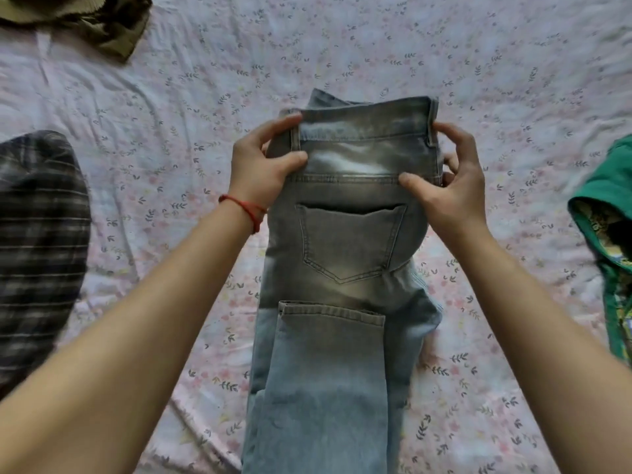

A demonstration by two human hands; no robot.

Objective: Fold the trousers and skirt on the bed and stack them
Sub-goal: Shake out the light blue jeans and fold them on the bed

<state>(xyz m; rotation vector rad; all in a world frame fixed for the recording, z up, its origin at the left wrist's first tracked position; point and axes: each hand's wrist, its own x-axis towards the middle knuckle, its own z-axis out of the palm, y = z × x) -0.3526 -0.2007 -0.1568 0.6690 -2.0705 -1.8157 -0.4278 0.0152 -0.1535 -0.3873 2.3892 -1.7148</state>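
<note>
The grey-blue jeans (337,302) are being held lengthwise down the middle of the bed (191,107), with the leg hems doubled up and lying just below the back pocket, nearest the camera. Farther up, the waistband end is being gripped at both sides: the left edge is being pinched by the left hand (263,165), thumb on the denim and fingers curled over the band, and a red thread bracelet (248,208) is being worn on that wrist. The right edge is being clasped by the right hand (451,186), thumb pressed on the seam above the pocket and fingers curled behind the cloth. A dark plaid garment (37,241) is being left lying at the left, a green printed garment (612,241) at the right, and an olive garment (102,22) at the far left corner.
</note>
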